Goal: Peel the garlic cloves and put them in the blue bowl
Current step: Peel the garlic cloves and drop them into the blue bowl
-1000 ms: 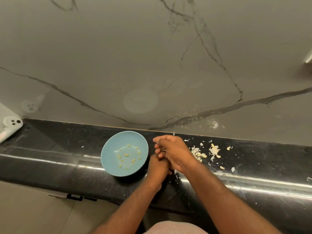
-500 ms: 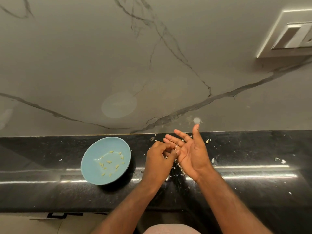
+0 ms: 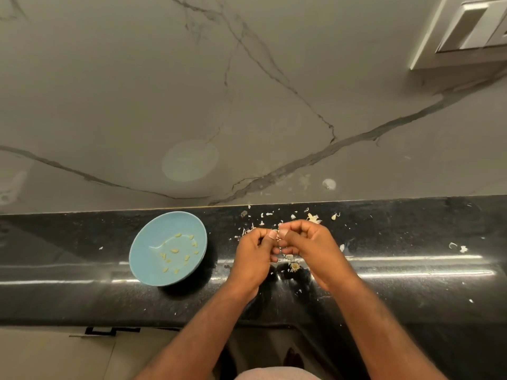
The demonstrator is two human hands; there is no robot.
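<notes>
The blue bowl [image 3: 142,250] stands on the black counter [image 3: 82,294], left of my hands, with several peeled garlic cloves [image 3: 174,250] lying in it. My left hand [image 3: 256,255] and my right hand [image 3: 312,249] meet above the counter with fingers curled. Between their thumbs and fingertips they pinch a small garlic clove [image 3: 279,235], mostly hidden by the fingers. Bits of papery garlic skin [image 3: 313,218] lie scattered behind and under the hands, and a garlic root stub [image 3: 295,266] lies just below them.
A grey marble wall [image 3: 247,105] rises right behind the narrow counter. A white switch plate [image 3: 472,28] sits on the wall at the upper right. More skin flakes [image 3: 463,248] lie on the counter to the right.
My right hand was spread open with the palm up; now its fingers have curled and closed on the clove together with the left hand.
</notes>
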